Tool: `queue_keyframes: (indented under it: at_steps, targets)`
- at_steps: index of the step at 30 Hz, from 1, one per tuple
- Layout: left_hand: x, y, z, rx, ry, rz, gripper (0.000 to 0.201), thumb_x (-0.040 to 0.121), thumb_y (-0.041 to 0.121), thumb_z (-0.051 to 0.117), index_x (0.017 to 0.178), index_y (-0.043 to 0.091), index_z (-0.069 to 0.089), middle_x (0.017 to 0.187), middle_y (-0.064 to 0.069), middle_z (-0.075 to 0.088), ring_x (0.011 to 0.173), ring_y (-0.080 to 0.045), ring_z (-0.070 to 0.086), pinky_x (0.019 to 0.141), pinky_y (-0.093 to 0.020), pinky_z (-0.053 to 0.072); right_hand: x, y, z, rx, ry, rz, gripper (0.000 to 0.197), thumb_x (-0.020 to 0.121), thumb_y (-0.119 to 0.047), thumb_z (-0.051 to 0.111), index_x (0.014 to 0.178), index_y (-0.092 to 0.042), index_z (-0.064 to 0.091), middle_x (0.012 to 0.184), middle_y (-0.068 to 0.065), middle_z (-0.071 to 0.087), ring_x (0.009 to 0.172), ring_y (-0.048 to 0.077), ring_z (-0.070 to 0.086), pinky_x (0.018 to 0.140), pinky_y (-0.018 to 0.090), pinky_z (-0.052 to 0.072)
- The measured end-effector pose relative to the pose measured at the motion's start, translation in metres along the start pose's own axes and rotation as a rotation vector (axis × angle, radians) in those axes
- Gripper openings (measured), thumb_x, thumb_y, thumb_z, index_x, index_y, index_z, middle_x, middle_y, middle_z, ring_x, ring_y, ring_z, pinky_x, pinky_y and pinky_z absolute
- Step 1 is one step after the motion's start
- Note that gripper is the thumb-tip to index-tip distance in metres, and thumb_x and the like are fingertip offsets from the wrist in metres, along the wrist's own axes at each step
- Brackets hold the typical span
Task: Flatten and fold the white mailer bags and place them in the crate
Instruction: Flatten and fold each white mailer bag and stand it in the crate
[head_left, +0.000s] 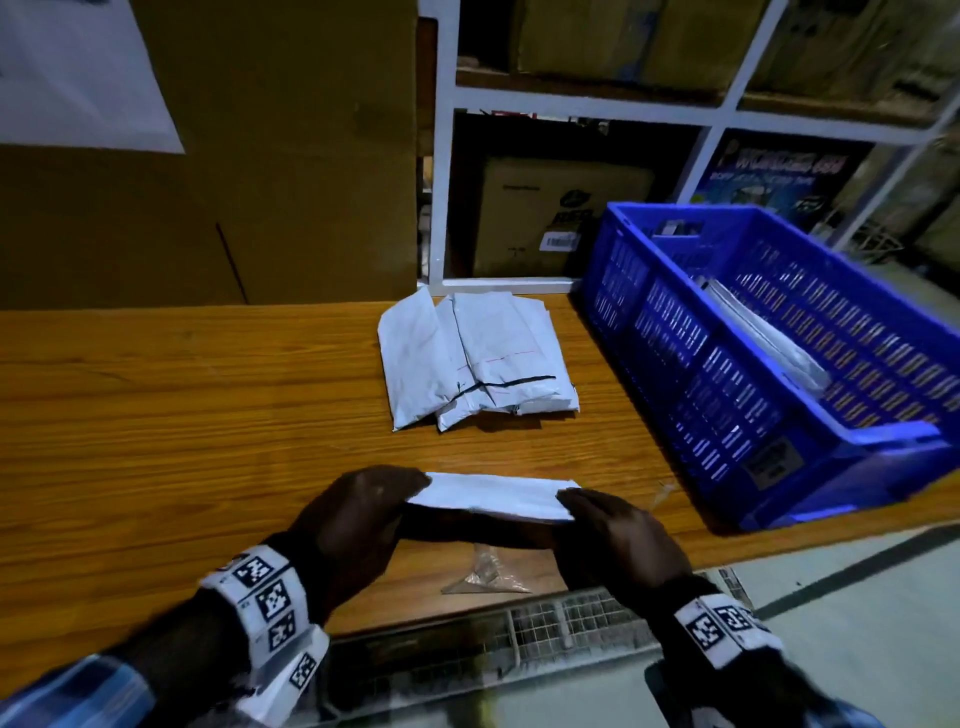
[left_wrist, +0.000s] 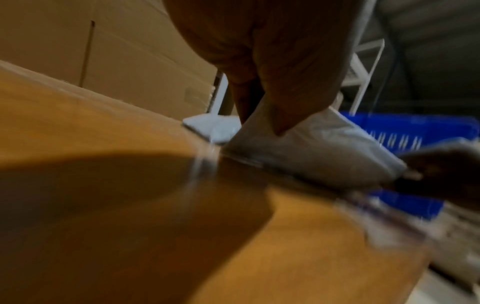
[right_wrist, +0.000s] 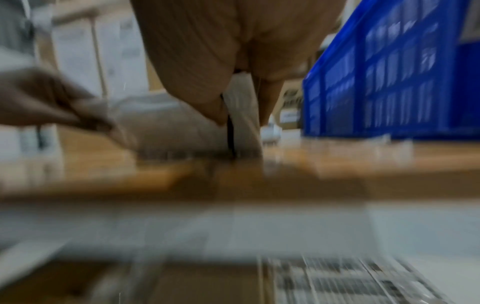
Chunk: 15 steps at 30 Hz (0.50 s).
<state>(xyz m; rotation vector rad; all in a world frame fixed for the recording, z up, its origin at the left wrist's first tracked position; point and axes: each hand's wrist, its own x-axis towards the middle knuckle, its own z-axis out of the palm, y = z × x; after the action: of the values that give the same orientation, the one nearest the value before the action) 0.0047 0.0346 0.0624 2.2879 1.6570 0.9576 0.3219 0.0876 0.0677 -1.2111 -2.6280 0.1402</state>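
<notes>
Folded mailer held at both ends above the table

Hands first, nearest the camera: the left hand (head_left: 363, 512) pinches the left end of a folded white mailer bag (head_left: 496, 496), and the right hand (head_left: 610, 535) pinches its right end, thumbs on top and fingers curled under. The bag is held level between them, just above the wooden table (head_left: 182, 415). Both wrist views are blurred, yet each shows a thumb pressed on the white film. At 6 o'clock from the bag, a scrap of clear plastic (head_left: 485, 574) lies on the table near its front edge.

Judging by its look, the bag is thin, light poly film: soft, slick, and apt to spring open along its fold. Holding both short ends with the layers pinched together looks the safest way to carry it.

Farther out, at 12 o'clock, a stack of white mailer bags (head_left: 478, 358) rests on the table, overlapping one another. At 2 o'clock sits the blue crate (head_left: 727, 389), with white bags already inside against its far wall. Beyond it all stand a white shelf frame (head_left: 441, 156) and cardboard boxes (head_left: 260, 182).
</notes>
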Motion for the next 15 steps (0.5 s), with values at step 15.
queue_keyframes:
  at_steps: [15]
  targets:
    - [0.188,0.099,-0.101,-0.132,-0.168,0.268,0.017,0.076,0.005,0.080,0.091,0.013,0.079,0.084,0.012,0.074,0.078,0.005,0.067,0.069,-0.015,0.053,-0.025,0.036,-0.186,0.151,0.325,0.056,0.025,0.074,-0.010,0.073,0.095,-0.022,0.075,0.070,-0.014,0.069,0.068,-0.007,0.064,0.056,0.004,0.038]
